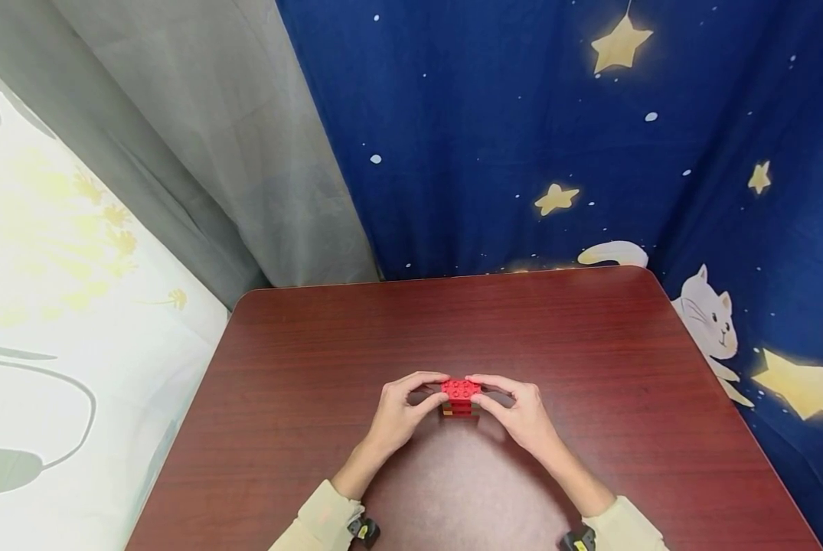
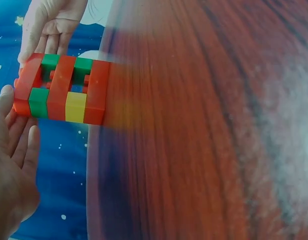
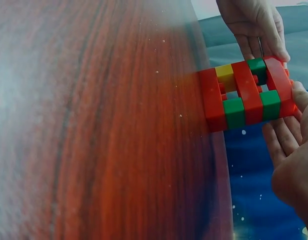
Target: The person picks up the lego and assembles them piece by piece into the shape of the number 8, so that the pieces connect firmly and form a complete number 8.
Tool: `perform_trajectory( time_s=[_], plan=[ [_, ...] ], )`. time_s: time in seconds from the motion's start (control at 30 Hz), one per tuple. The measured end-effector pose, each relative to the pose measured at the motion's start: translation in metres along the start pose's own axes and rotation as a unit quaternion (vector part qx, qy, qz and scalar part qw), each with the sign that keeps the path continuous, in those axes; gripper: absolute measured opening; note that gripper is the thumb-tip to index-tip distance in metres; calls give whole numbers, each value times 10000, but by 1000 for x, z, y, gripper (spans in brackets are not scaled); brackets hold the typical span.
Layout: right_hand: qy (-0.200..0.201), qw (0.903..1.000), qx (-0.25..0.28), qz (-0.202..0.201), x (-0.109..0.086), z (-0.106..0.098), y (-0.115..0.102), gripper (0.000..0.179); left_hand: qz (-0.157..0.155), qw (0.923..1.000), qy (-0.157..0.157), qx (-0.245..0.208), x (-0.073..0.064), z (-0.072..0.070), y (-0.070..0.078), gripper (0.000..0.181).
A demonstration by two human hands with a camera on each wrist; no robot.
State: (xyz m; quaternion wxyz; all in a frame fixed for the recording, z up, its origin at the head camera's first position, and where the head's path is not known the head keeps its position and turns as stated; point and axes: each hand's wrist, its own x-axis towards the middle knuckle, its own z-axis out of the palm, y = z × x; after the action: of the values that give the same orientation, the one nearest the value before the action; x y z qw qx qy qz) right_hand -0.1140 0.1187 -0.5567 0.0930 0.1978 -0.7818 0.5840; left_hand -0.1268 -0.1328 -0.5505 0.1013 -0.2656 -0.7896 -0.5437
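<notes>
A small tower of toy building bricks stands upright on the table, in front of both hands. Its top red brick (image 1: pixel 462 389) shows studs facing up. My left hand (image 1: pixel 399 411) pinches the left end of this brick between thumb and fingers, and my right hand (image 1: pixel 525 415) pinches the right end likewise. In the left wrist view, a middle red brick (image 2: pixel 61 89) and a bottom red brick (image 2: pixel 97 95) are spaced apart by a yellow brick (image 2: pixel 75 107) and green bricks (image 2: pixel 39 102). Gaps between the small bricks show in the right wrist view.
The dark reddish wooden table (image 1: pixel 301 344) has rounded far corners. Behind it hang a blue star-print curtain (image 1: pixel 466 138) and a grey curtain (image 1: pixel 211 115). White patterned fabric (image 1: pixel 60 321) hangs at the left. Small devices (image 1: pixel 364 529) sit at both wrists, by the pale sleeves.
</notes>
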Motion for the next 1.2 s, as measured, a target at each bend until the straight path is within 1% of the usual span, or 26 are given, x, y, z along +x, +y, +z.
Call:
perform_trajectory(
  time_s=[0.13,0.27,0.4,0.5,0.63,0.83,0.93,1.0,1.2],
  plan=[
    [4,9999,142,14,0,1,0,32,-23,10000,61,-65,0,1,-1,28],
    [12,9996,266,-55,0,1,-1,32,-47,9995,124,-273,-1,4,-3,29],
    [16,9995,308,-84,0,1,-2,33,-85,9987,154,-478,-3,6,-4,30],
    [5,9995,303,-71,1,1,-2,33,-114,9984,168,-532,-4,7,-5,30],
    [-2,9996,260,-105,0,1,-2,32,-87,9990,121,-416,-4,5,-4,29],
    [-32,9995,313,-43,1,2,-1,33,132,9996,42,258,-2,1,1,28],
    [-43,9996,293,-15,1,2,-1,33,168,9989,87,426,-1,1,3,29],
    [-56,9996,280,20,1,2,-1,33,156,9989,133,418,-1,2,2,30],
    [-55,9992,385,53,1,1,0,32,14,9997,232,117,-4,7,1,33]
  ],
)
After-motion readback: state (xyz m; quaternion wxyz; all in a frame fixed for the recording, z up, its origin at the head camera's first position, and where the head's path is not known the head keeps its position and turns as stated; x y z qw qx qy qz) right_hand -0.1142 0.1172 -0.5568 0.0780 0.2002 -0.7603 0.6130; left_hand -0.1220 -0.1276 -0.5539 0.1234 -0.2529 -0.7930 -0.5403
